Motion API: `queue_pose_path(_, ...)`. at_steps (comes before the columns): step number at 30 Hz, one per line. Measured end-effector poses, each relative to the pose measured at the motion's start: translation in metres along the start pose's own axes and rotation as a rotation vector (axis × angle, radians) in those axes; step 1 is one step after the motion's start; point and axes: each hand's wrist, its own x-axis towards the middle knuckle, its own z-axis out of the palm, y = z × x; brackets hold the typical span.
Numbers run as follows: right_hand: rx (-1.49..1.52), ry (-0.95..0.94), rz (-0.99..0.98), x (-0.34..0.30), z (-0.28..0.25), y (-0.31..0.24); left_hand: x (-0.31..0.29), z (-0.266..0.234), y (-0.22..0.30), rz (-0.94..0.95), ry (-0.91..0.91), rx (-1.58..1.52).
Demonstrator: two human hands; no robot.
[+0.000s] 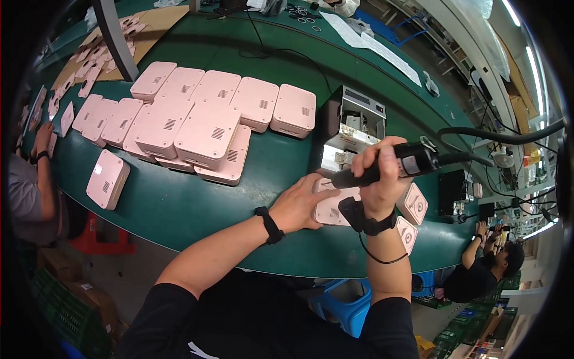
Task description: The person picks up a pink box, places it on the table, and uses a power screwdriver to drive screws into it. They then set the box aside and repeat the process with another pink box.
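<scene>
A pale pink square plastic case (330,210) lies on the green table in front of me. My left hand (297,203) grips its left side, with the thumb resting over its top. Wrapped in my right hand (382,179) is a black electric screwdriver (408,160), its cable running off to the right. The screwdriver is tilted, and its tip points down at the case's upper left corner near my left fingers. Whether the bit sits in a screw is too small to tell. My right hand and wristband hide the case's right part.
Beyond the case stands a black screw-feeder-like machine (357,122). Stacked pink cases (206,131) fill the table's left middle; one case (107,179) stands apart. Two more pink cases (412,203) sit at right. Co-workers are at far left (27,179) and right (478,269).
</scene>
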Motion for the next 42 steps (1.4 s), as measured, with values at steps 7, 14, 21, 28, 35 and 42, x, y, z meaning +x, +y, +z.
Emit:
queue_pose_path(7, -0.044, 0.069, -0.173, 0.025, -0.024, -0.022, -0.012, -0.013, -0.001, -0.085, -0.065, 0.007)
queue_pose_path(14, -0.089, 0.1, -0.061, 0.024, -0.037, -0.016, -0.018, -0.025, -0.008, -0.096, -0.033, 0.011)
queue_pose_path(21, -0.037, 0.048, -0.015, -0.034, -0.057, -0.038, -0.018, -0.038, -0.01, -0.116, -0.026, 0.062)
queue_pose_path(28, -0.058, 0.065, 0.009, -0.046, -0.063, -0.016, -0.016, -0.034, -0.014, -0.107, -0.017, 0.07)
queue_pose_path(35, -0.077, -0.038, 0.042, -0.044, -0.057, -0.014, -0.017, -0.036, -0.013, -0.124, -0.027, 0.069)
queue_pose_path(42, 0.007, -0.009, -0.058, 0.003, -0.042, -0.027, -0.02, -0.037, -0.011, -0.155, -0.046, 0.083)
